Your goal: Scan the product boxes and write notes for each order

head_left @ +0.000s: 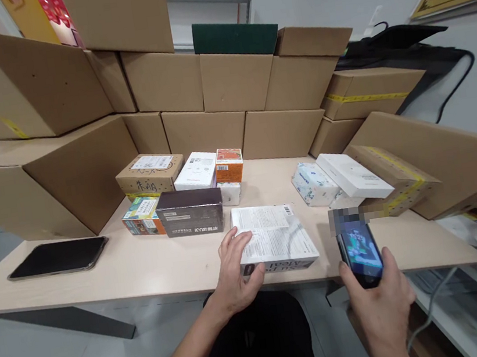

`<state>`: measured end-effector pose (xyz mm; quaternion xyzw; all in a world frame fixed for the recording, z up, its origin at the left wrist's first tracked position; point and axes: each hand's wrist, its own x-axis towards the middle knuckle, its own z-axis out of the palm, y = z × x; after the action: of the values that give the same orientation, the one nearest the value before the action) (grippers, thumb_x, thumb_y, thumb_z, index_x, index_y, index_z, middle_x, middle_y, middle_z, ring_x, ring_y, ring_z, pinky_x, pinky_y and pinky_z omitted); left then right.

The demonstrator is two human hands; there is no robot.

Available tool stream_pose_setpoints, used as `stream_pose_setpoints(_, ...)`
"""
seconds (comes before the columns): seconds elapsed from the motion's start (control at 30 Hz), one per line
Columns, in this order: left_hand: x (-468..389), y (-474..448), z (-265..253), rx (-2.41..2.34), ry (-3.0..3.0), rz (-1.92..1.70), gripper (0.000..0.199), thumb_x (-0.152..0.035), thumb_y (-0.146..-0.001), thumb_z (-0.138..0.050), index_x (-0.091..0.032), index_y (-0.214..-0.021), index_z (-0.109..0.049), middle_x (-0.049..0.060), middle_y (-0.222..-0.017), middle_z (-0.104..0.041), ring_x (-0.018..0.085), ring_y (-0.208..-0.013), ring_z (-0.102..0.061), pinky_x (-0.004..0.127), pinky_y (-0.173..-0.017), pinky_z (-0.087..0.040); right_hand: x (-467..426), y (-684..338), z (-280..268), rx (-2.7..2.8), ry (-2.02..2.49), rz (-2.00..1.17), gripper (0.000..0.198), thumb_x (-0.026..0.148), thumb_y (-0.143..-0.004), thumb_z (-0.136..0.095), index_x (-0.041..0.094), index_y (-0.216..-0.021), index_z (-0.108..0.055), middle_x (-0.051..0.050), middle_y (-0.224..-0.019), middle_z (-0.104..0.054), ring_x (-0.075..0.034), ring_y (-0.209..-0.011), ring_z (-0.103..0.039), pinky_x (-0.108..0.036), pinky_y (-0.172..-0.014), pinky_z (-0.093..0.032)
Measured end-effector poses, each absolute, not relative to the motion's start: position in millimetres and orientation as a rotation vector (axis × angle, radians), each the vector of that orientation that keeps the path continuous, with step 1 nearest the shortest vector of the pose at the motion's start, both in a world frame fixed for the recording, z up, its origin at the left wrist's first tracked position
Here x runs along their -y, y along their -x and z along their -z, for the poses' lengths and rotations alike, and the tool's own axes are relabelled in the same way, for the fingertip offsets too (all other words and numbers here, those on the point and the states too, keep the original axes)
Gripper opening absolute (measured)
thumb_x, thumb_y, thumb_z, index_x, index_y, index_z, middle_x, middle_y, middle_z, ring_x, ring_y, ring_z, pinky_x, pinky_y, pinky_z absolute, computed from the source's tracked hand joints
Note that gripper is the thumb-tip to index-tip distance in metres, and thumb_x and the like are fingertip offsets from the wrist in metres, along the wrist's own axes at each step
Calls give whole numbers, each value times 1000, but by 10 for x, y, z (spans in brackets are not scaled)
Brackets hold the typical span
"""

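Observation:
My left hand [237, 269] is at the near left corner of a white printed box [276, 235]. Its fingers are on the box's top and left side, and the thumb is against the front face. The box lies near the table's front edge, dense print upward and a barcode at its far right corner. My right hand [380, 303] grips a black phone [360, 250] with a lit screen, just past the front edge to the right of the box. Blurred pixels cover the phone's top end.
On the table [180, 268], a dark phone [58, 258] lies at left. A dark brown box [190, 211], an orange box [228, 165] and other small boxes cluster left of centre. At right are a white box [354, 175] and a patterned pack [315, 183]. Cardboard boxes [236, 79] wall the back and sides.

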<state>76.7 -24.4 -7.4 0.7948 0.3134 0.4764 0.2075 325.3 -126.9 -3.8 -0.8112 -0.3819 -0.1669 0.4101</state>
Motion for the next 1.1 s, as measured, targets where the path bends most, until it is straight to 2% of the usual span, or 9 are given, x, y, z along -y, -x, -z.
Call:
stream_pose_setpoints(0.17,224,-734,52,-857,-2286,-1286,62,-23,-88,-62,-22,-144,-37,17,-146,-45,35,-148,-26,62,-115,-32,1188,-3537,347,1028,2165,414,87,71,-79,-49,8,-139,-50,-24,-113,-62,-42,-104,-56,-61,-93,-38)
stream_pose_setpoints(0.3,182,-607,8,-830,-2421,-1134,48,-26,-91,-63,-21,-137,-49,16,-153,-39,34,-152,-19,60,-117,-33,1133,-3592,456,1055,2218,397,84,73,-81,-45,9,-134,-55,-23,-110,-62,-42,-104,-56,-63,-90,-40)
stream_pose_setpoints(0.37,163,-554,-1,-849,-2456,-1089,43,-27,-94,-61,-22,-135,-52,15,-155,-38,34,-153,-19,59,-117,-35,1144,-3570,423,1067,2226,427,86,78,-81,-41,10,-131,-58,-28,-119,-58,-47,-113,-51,-69,-89,-38)
stream_pose_setpoints(0.47,141,-520,-8,-844,-2490,-1073,43,-28,-95,-60,-23,-136,-51,15,-155,-41,31,-149,-30,55,-116,-39,1194,-3450,247,1199,2135,436,87,81,-82,-41,13,-135,-55,-28,-141,-46,-49,-130,-40,-73,-94,-36)
stream_pose_setpoints(0.6,110,-500,-81,-817,-2506,-1075,39,-28,-96,-58,-22,-134,-53,16,-150,-47,29,-143,-42,51,-114,-44,1215,-3137,-60,1717,1820,120,73,59,-91,-54,26,-152,-33,-15,-156,-36,-32,-141,-40,-53,-107,-44)
stream_pose_setpoints(0.7,82,-452,-207,-814,-2469,-1055,35,-28,-97,-57,-21,-131,-56,16,-146,-51,28,-138,-49,46,-110,-49,1146,-2924,-159,1911,1682,168,65,38,-95,-56,27,-153,-28,-14,-161,-25,-29,-145,-36,-47,-105,-50)
stream_pose_setpoints(0.87,51,-336,-352,-803,-2282,-1125,36,-29,-95,-60,-25,-131,-56,12,-143,-55,26,-132,-55,44,-107,-51,1034,-2936,-165,2041,1467,387,65,18,-94,-53,24,-154,-28,-16,-146,-46,-28,-133,-51,-44,-100,-55)
stream_pose_setpoints(1.0,80,-315,-232,-764,-1940,-1344,60,-33,-92,-64,-28,-147,-40,14,-155,-39,29,-133,-53,43,-102,-55,983,-3181,-304,1794,1548,330,70,36,-85,-67,21,-148,-40,-16,-130,-57,-32,-118,-59,-47,-92,-57)
stream_pose_setpoints(1.1,119,-387,-68,-758,-1876,-1393,53,-31,-94,-60,-27,-144,-43,13,-142,-53,25,-122,-61,42,-99,-56,791,-3354,-501,1323,1638,189,70,46,-79,-71,19,-139,-50,-15,-123,-60,-28,-98,-65,-43,-77,-59)
